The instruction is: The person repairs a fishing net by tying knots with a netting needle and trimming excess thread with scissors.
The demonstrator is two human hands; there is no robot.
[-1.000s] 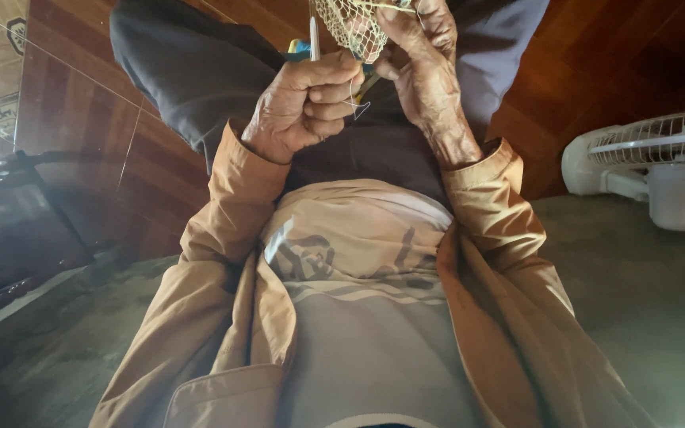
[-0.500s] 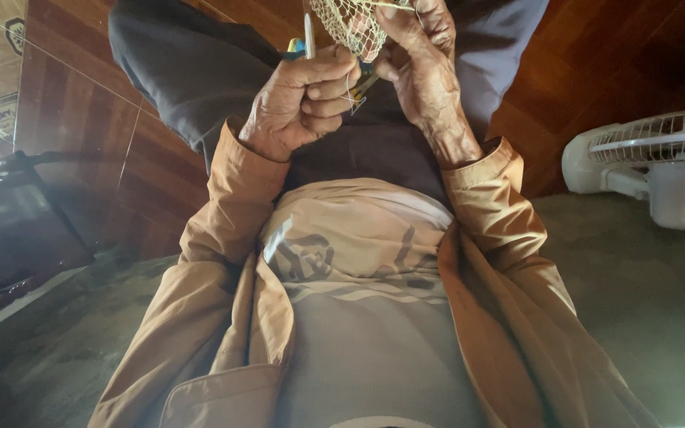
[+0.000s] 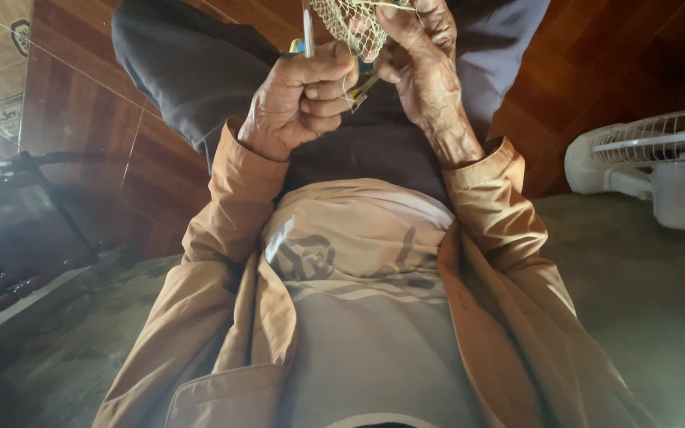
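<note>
At top of view, left hand [image 3: 299, 103] stays fisted around a blue-handled tool [image 3: 308, 32], right hand [image 3: 422, 63] still pinches the mesh netting [image 3: 350, 24] just beside it; positions essentially unchanged.

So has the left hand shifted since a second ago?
No. The left hand sits at the same spot against the white fan, still fisted around the thin tool beside the netting.

The left hand [image 3: 299, 103] has been closed more tightly into a fist and drawn nearer the right hand [image 3: 422, 63] beneath the netting [image 3: 350, 24].
</note>
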